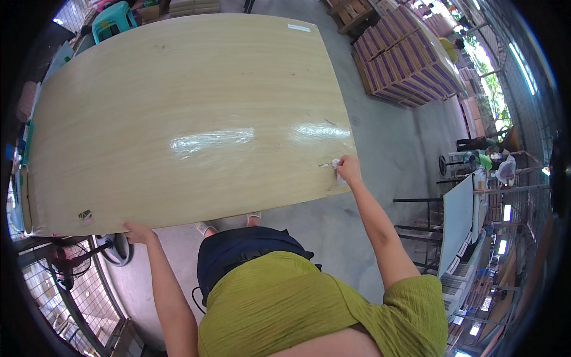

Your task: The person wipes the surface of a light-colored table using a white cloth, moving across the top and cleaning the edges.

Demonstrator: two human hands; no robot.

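Note:
A wide, pale wood-coloured table [196, 89] with a glossy, film-like top stretches out in front of me. My right hand [348, 168] is at its right edge, fingers pinched around a crumpled white cloth or tissue [340, 177] that touches the surface. Beside that hand is a small dark scuff on the top. At the near left edge, my left hand [140, 232] grips the rim, one fingertip on top and the other fingers partly hidden. A dark torn patch [85, 215] marks the film to the left of it.
Stacked cartons with purple stripes [410, 59] stand at the far right. A teal plastic stool [113, 21] is beyond the far left corner. Below the left edge are a black fan [64, 265] and wire mesh. Another table [457, 220] stands at the right.

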